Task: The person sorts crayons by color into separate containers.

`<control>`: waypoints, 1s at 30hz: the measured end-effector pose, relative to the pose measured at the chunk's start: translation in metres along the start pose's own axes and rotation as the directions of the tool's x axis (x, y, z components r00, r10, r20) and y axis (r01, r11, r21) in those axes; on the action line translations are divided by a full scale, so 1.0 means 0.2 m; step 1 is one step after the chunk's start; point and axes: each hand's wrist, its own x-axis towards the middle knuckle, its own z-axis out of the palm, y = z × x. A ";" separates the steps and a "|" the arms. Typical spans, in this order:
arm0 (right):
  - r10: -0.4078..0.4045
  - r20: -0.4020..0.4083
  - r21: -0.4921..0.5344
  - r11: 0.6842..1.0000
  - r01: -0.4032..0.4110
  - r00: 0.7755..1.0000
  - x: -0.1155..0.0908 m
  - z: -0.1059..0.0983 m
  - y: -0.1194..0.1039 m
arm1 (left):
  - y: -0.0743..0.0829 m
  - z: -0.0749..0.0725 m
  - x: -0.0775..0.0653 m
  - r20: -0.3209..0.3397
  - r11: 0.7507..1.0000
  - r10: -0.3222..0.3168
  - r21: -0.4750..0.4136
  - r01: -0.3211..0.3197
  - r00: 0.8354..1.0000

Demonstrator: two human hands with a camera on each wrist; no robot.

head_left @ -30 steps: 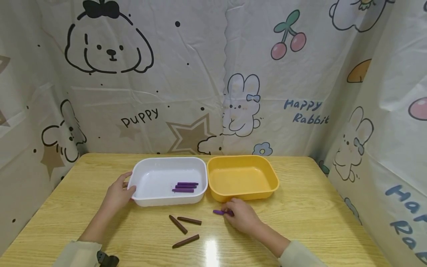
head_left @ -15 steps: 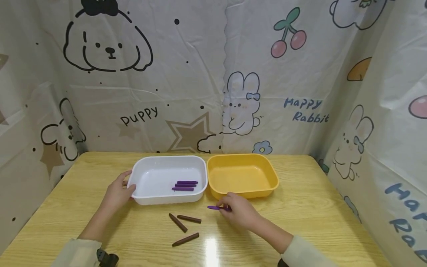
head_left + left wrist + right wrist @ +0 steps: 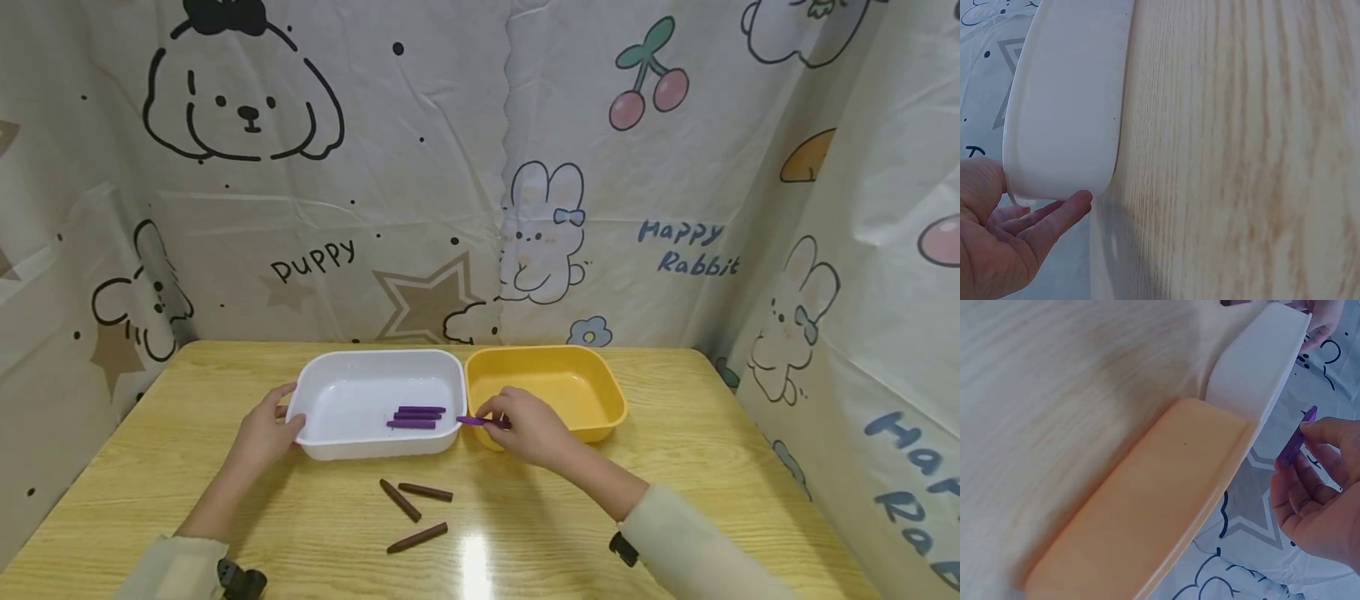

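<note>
My right hand [image 3: 531, 427] pinches a purple crayon [image 3: 471, 420] between thumb and fingers, above the front left corner of the yellow tray [image 3: 581, 398]. In the right wrist view the crayon [image 3: 1295, 442] shows up off the table, higher than the tray rims. My left hand [image 3: 264, 435] grips the left end of the white tray [image 3: 333, 398], thumb at the rim and fingers against the outer wall [image 3: 1063, 150]. Inside that tray, three purple crayons [image 3: 412, 424] lie side by side toward the right.
Three brown crayons [image 3: 417, 538] lie loose on the wooden table [image 3: 300, 533] in front of the trays. The two trays stand side by side, almost touching. A printed cloth [image 3: 420, 208] hangs behind and at both sides of the table.
With the purple crayon, my right hand has risen and moved forward and slightly left, from in front of the yellow tray to over its near left corner. My left hand stays put.
</note>
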 end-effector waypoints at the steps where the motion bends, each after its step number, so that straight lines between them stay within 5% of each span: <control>1: -0.001 0.003 0.003 1.000 0.001 1.000 0.01 0.00 0.00 | 0.00 0.00 0.00 -0.001 1.000 -0.002 0.001 0.002 1.000; 18: -0.028 0.011 0.013 1.000 0.028 1.000 0.18 0.00 -0.04 | 0.00 0.00 0.01 -0.007 1.000 -0.005 -0.008 0.005 1.000; 30: -0.082 0.019 0.010 0.997 0.082 0.996 0.32 0.10 -0.08 | 0.00 0.00 0.00 -0.006 1.000 0.005 0.002 -0.005 1.000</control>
